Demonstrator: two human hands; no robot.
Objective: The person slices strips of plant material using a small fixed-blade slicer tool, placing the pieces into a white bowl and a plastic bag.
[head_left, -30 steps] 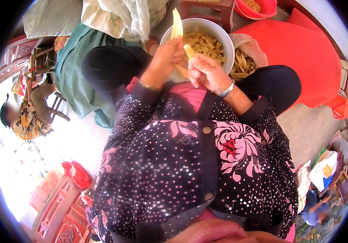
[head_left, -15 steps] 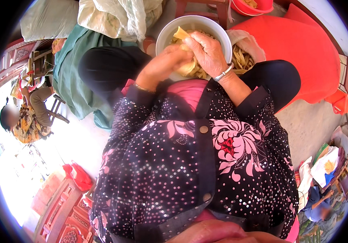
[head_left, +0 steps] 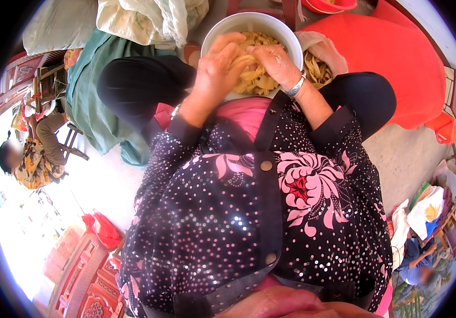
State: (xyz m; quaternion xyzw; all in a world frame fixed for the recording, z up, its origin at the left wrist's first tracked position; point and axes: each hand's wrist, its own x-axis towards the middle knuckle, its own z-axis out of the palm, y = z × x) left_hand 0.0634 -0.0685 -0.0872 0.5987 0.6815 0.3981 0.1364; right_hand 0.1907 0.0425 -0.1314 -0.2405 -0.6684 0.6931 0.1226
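Upper centre of the frame, 2 hands over the pile: 0.5 s ago they were bunched together on a pale strip; now they've parted slightly, left hand (head_left: 219, 64) fingers spread and blurred, right hand (head_left: 277, 64) with thumb and forefinger bent inward. Can't tell if either still grasps a strip. Probably a grip change or a letting-go, judging by pose only. Yellow-tan strips (head_left: 262, 85) lie heaped below the fingers, flat, limp-looking, curled, inside a round, smooth, pale grey basin (head_left: 291, 38). Just right of that, a soft pinkish sack (head_left: 332, 50) gapes around longer, leaf-like strips (head_left: 317, 71). Farther out, upper right, smooth bright red cloth (head_left: 389, 58); upper left, creased green cloth (head_left: 98, 90) and a crinkly whitish bag (head_left: 140, 21). Far left edge, 1 seated person (head_left: 37, 161), patterned top.
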